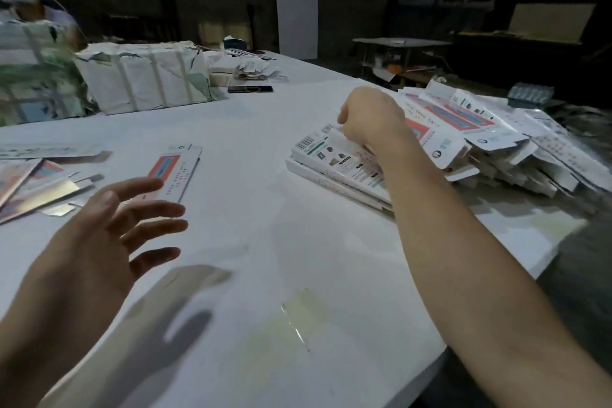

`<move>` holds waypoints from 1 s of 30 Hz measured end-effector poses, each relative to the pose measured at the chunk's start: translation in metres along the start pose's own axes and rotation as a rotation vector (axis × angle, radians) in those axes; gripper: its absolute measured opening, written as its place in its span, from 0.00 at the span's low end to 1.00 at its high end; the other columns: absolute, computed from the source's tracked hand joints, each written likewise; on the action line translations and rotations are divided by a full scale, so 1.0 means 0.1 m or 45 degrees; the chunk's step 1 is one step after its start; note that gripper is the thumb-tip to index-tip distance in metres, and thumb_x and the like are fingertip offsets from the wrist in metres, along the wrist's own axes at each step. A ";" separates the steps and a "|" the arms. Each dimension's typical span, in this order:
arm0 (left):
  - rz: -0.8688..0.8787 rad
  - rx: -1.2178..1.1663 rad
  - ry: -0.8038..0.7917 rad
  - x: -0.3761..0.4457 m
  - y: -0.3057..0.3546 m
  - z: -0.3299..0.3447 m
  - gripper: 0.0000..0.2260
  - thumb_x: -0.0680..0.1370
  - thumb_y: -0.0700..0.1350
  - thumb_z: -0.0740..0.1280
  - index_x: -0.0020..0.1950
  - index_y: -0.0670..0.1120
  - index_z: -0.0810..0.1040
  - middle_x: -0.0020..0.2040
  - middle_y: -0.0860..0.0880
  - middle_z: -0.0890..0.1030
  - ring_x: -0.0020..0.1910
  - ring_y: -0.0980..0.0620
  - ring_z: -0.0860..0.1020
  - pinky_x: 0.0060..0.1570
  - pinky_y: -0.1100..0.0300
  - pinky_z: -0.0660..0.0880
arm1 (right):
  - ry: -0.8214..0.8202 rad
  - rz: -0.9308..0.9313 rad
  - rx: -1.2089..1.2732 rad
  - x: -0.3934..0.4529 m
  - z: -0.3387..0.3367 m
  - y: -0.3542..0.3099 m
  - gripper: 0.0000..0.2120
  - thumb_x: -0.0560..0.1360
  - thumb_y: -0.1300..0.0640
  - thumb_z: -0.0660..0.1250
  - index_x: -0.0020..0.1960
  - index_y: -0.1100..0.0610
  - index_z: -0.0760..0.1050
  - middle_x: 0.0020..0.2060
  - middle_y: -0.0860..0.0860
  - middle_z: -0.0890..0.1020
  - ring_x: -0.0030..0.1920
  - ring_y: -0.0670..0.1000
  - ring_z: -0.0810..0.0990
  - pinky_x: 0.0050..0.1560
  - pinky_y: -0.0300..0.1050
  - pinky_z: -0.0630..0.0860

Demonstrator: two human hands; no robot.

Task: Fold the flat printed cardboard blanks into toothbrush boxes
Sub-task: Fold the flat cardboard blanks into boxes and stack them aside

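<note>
The left hand (99, 228) hovered nearest, fingers spread, holding nothing, over the white table (265, 275). A folded box (175, 172) lay just beyond it. Far right, the right hand (371, 119) pinched the top blank of the stack of blanks (334, 162).

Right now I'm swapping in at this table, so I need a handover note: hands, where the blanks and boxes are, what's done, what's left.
Left hand: open, fingers spread above the table, holding nothing.
Right hand: on the stack of blanks at right, fingers on the top one; grip hidden.
Done: one folded box lies ahead of the left hand; more printed pieces lie far left.
Left: the stack, plus the loose pile behind it.
</note>
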State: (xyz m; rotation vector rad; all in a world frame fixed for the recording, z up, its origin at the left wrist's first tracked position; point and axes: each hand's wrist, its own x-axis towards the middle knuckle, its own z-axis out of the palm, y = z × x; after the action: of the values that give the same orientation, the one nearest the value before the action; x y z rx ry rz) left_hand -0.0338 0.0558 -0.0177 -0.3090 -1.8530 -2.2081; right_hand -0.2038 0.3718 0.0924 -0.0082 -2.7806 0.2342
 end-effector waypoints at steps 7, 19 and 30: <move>-0.051 0.005 0.092 -0.06 0.16 0.16 0.15 0.80 0.55 0.58 0.56 0.54 0.83 0.51 0.47 0.84 0.51 0.49 0.84 0.44 0.53 0.83 | 0.186 -0.051 0.232 -0.02 0.12 -0.15 0.12 0.76 0.59 0.66 0.56 0.50 0.82 0.53 0.51 0.83 0.56 0.54 0.78 0.53 0.46 0.74; -0.003 1.561 0.467 -0.10 0.38 -0.23 0.12 0.78 0.46 0.66 0.62 0.52 0.77 0.57 0.47 0.80 0.60 0.45 0.75 0.57 0.50 0.72 | -0.979 -0.443 1.968 -1.36 0.26 -1.60 0.09 0.80 0.60 0.64 0.47 0.54 0.83 0.33 0.51 0.78 0.32 0.48 0.73 0.30 0.38 0.66; -0.733 2.248 0.655 -0.25 0.45 -0.88 0.19 0.78 0.53 0.58 0.69 0.53 0.64 0.64 0.41 0.73 0.64 0.34 0.70 0.64 0.39 0.63 | -1.172 -0.485 1.852 -1.67 0.56 -2.08 0.09 0.72 0.49 0.67 0.46 0.50 0.86 0.33 0.50 0.79 0.32 0.46 0.75 0.29 0.37 0.68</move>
State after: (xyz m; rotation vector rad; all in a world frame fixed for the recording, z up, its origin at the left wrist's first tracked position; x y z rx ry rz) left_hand 0.0039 -0.0374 0.0011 1.0393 -2.7465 -0.0206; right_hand -0.0613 0.1522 0.0169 1.1723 -2.4567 2.4844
